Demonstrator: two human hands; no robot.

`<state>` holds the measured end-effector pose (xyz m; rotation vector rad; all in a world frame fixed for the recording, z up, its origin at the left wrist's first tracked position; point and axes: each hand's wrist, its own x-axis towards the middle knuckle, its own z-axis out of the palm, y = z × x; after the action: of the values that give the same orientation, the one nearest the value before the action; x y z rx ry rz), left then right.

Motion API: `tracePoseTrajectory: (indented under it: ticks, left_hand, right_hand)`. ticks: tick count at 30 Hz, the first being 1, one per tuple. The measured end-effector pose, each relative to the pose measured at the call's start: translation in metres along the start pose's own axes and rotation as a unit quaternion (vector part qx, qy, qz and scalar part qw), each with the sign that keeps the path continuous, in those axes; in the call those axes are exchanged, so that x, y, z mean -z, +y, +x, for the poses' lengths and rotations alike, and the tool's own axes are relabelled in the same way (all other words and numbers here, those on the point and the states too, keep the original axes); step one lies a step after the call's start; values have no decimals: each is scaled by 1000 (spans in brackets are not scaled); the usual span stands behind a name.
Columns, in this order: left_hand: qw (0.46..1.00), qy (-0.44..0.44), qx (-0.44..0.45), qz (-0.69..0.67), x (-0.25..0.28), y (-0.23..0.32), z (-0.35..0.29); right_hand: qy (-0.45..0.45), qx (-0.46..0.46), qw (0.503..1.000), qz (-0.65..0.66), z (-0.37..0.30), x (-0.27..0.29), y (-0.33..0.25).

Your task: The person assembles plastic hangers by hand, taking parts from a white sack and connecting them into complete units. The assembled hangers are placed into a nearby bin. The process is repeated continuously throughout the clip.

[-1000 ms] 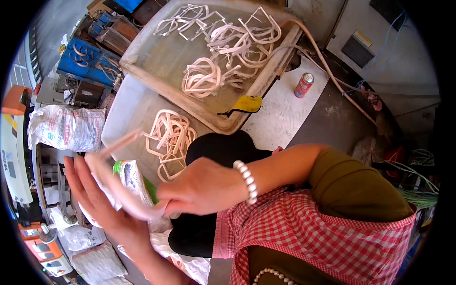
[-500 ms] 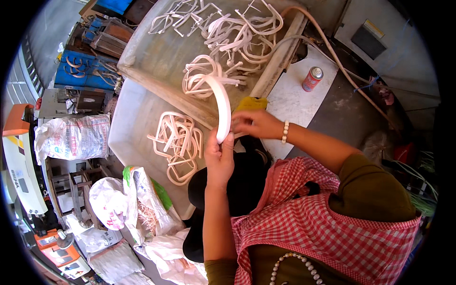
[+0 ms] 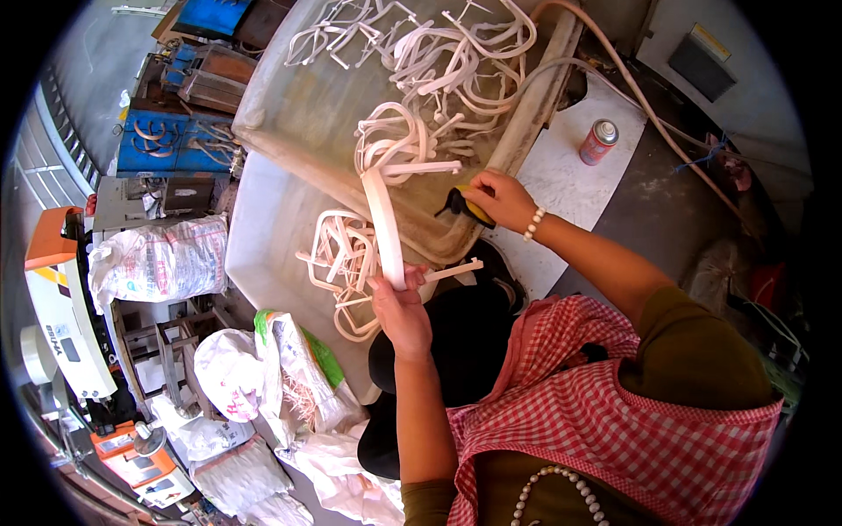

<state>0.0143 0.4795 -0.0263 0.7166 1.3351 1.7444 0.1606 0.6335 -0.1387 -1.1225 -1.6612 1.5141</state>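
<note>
My left hand [image 3: 403, 320] is closed round a pale pink curved plastic piece [image 3: 383, 223]. Its broad band stands up and away from me, and thin straight arms stick out to the right. Over the corner of the far tub [image 3: 289, 145], my right hand [image 3: 506, 202] grips a yellow-and-black hand tool [image 3: 458, 202]; a dark hooked part points left, and its exact kind is unclear. Left of the held piece, a tangle of similar pink pieces [image 3: 338, 254] lies in the near tub [image 3: 250, 223]. A larger heap of them [image 3: 438, 61] fills the far tub.
A red spray can [image 3: 599, 142] stands on a white sheet [image 3: 561, 167] at the right, beside a hose [image 3: 631, 88]. White woven sacks [image 3: 158, 259] and an open sack [image 3: 298, 351] sit at the left. Orange-and-white machines [image 3: 70, 307] line the far left.
My right hand has left the pink piece and now grips the yellow-and-black tool at the tub corner. My left hand has lowered the piece slightly and turned it, showing its thin arms.
</note>
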Motion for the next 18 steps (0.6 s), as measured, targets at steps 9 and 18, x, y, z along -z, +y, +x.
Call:
tracePoseTrajectory:
  ticks: [9, 18]
  left_hand:
    - [963, 97, -41, 249, -14, -21, 10]
    - [979, 159, 119, 40, -7, -11, 13]
  right_hand:
    - [50, 400, 915, -11, -41, -49, -111]
    - [80, 275, 953, 100, 32, -80, -83]
